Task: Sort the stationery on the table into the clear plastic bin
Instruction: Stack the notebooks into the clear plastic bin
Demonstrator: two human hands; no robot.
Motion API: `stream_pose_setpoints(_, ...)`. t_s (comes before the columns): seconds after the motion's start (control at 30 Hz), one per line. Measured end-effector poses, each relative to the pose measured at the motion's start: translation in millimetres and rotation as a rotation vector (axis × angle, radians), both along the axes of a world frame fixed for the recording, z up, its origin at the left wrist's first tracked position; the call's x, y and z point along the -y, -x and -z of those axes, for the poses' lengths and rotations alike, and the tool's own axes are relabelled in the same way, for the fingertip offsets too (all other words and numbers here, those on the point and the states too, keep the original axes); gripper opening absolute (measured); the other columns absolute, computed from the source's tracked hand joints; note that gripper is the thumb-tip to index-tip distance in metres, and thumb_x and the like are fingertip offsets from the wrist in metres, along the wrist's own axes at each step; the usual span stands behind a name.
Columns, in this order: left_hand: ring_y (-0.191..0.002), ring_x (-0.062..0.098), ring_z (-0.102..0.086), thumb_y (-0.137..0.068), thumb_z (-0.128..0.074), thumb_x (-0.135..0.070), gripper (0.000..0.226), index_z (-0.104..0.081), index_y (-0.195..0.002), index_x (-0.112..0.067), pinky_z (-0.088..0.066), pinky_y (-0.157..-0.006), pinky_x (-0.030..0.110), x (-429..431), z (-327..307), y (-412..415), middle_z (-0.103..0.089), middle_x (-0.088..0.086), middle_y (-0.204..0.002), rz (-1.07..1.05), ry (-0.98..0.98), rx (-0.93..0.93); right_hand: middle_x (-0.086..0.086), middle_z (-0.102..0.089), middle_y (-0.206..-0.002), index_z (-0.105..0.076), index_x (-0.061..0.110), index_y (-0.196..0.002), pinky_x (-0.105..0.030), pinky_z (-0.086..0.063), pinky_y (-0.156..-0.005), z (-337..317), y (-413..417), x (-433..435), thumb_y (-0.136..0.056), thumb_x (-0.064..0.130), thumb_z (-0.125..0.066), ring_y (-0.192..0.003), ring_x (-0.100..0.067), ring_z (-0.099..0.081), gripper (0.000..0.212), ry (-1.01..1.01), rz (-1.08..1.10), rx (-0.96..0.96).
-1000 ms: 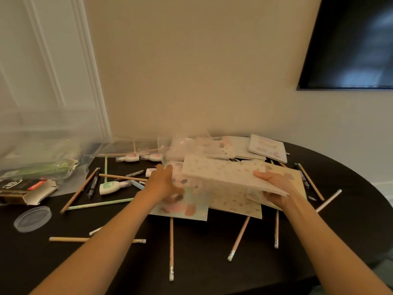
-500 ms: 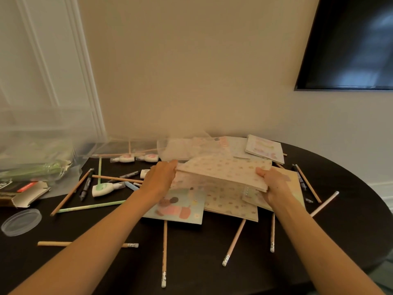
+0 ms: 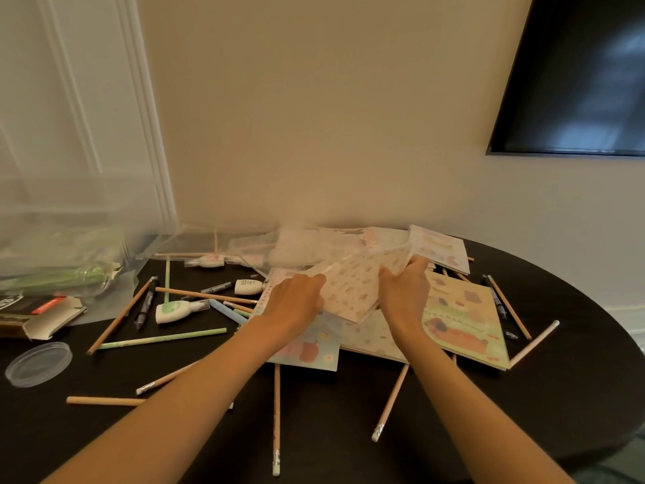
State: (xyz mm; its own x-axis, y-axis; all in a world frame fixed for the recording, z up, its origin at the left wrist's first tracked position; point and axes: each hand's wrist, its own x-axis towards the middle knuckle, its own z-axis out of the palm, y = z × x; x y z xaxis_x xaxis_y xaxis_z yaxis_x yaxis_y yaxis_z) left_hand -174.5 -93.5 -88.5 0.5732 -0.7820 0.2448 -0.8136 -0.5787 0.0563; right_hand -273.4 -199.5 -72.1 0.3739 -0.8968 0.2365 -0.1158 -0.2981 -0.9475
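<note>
Patterned notebook (image 3: 352,291): thin, light, probably floppy; held tilted above the paper pile (image 3: 464,319), left hand (image 3: 296,302) and right hand (image 3: 405,295) gripping opposite edges, the sensible hold; clear plastic bin (image 3: 52,221) far left.

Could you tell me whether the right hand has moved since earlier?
Yes: the right hand, gripping the patterned notebook, shifted left from the yellow notebook toward the left hand.

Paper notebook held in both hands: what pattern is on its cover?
The cream paper notebook shows small scattered pink and tan motifs; head view, slightly blurred.
</note>
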Motion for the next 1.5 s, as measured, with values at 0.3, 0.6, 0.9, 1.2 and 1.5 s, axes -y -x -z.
stream_pose_setpoints(0.3,-0.081,0.027,-0.049,-0.088,-0.053,-0.005,0.028,-0.029,-0.084,-0.019,-0.027,-0.060,0.031,-5,-2,-9,-0.032,-0.004,-0.071,0.029,0.119,-0.001,-0.020,-0.049,-0.131,-0.033,-0.002,-0.137,-0.047,-0.046,-0.081,-14,12,17,-0.095,-0.010,-0.027,-0.120,-0.036,-0.050,0.043,-0.809,-0.427,0.274)
stream_pose_setpoints(0.6,-0.081,0.022,-0.050,-0.100,-0.035,-0.019,0.013,-0.046,-0.094,-0.014,-0.042,-0.073,0.037,-29,-43,11,-0.049,0.004,-0.091,0.324,0.071,0.022,-0.030,-0.036,-0.141,-0.029,-0.009,-0.138,-0.053,-0.030,-0.103,-6,-29,4,-0.100,0.008,-0.035,-0.131,-0.042,-0.036,0.042,-1.229,-0.474,0.607)
stream_pose_setpoints(0.9,-0.076,0.022,-0.060,-0.090,-0.049,-0.048,0.037,-0.048,-0.084,-0.011,-0.050,-0.070,0.038,-45,-38,-10,-0.056,0.005,-0.084,-0.004,0.597,-0.665,-0.024,-0.043,-0.136,-0.033,0.005,-0.142,-0.047,-0.048,-0.080,16,-53,-15,-0.088,-0.020,-0.021,-0.120,-0.039,-0.047,0.061,-1.240,-0.372,0.753)
stream_pose_setpoints(1.2,-0.044,0.014,-0.048,-0.088,-0.053,0.006,0.039,-0.043,-0.117,-0.016,-0.044,-0.044,0.023,-60,-20,-34,-0.053,0.010,-0.073,-0.027,0.561,-1.279,-0.022,-0.046,-0.136,-0.041,0.001,-0.136,-0.049,-0.038,-0.105,31,-78,-43,-0.092,-0.015,-0.033,-0.126,-0.038,-0.044,0.048,-1.224,-0.450,0.602)
stream_pose_setpoints(1.5,-0.046,0.010,-0.046,-0.083,-0.056,0.010,0.052,-0.041,-0.122,-0.021,-0.043,-0.045,0.022,-104,-9,-57,-0.060,0.009,-0.074,-0.250,0.516,-1.252,-0.023,-0.048,-0.135,-0.044,-0.003,-0.132,-0.043,-0.040,-0.102,32,-102,-76,-0.095,-0.005,-0.041,-0.126,-0.033,-0.047,0.037,-1.258,-0.562,0.417)
